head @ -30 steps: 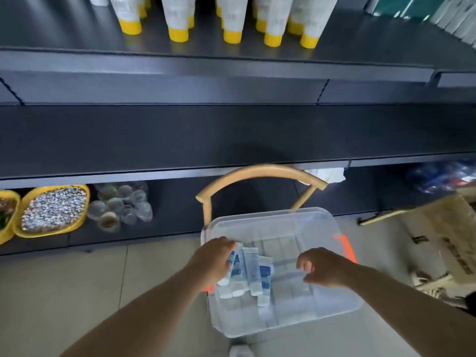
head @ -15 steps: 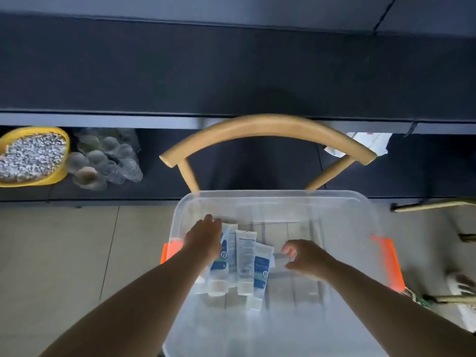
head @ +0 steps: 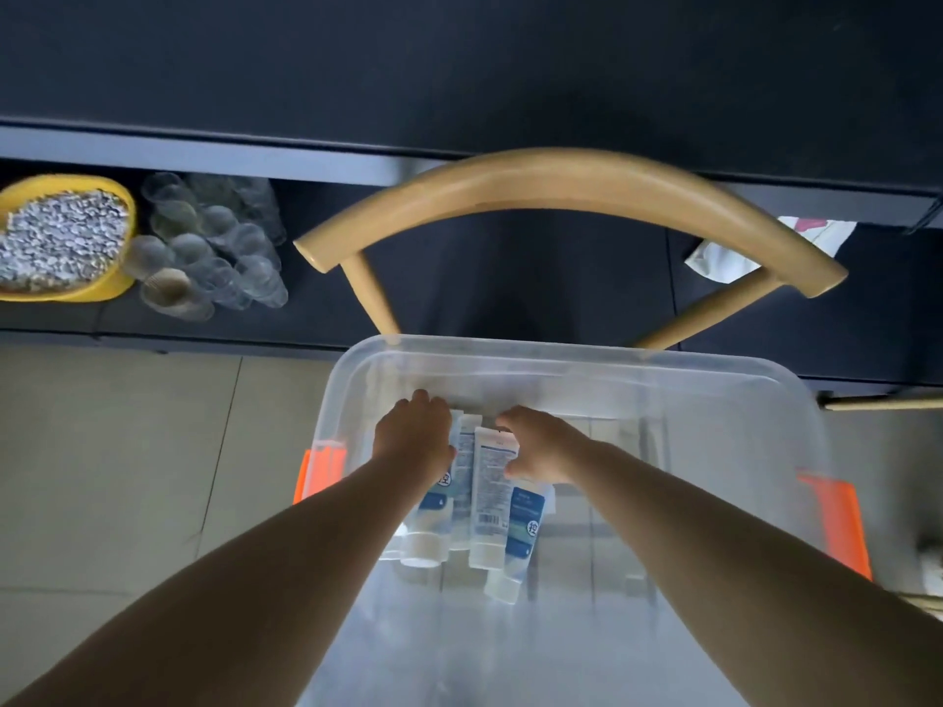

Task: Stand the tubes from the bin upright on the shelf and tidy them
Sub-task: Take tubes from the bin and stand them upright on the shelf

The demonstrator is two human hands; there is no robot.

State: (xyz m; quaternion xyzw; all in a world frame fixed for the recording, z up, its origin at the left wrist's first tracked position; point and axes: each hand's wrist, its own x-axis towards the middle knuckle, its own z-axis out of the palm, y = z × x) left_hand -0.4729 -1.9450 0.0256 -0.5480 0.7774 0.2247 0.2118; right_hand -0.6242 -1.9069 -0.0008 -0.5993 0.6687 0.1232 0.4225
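Several white and blue tubes (head: pixel 487 494) lie side by side in a clear plastic bin (head: pixel 714 380) with orange latches, caps pointing toward me. My left hand (head: pixel 413 433) lies over the left tubes, fingers curled down on their flat ends. My right hand (head: pixel 536 443) grips the flat end of the rightmost tubes, thumb on top. The bin sits on a wooden chair in front of a dark shelf unit (head: pixel 459 68).
The chair's curved wooden back (head: pixel 561 181) arcs just behind the bin. On the low shelf at left stand a yellow bowl of grey pebbles (head: pixel 61 237) and several clear plastic cups (head: pixel 214 247). White cloth (head: pixel 724 257) lies at right. Tiled floor (head: pixel 127 451) spreads left.
The view has dropped closer to the bin. My right hand has moved left from the bin's middle onto the tubes; my left hand has stayed on them.
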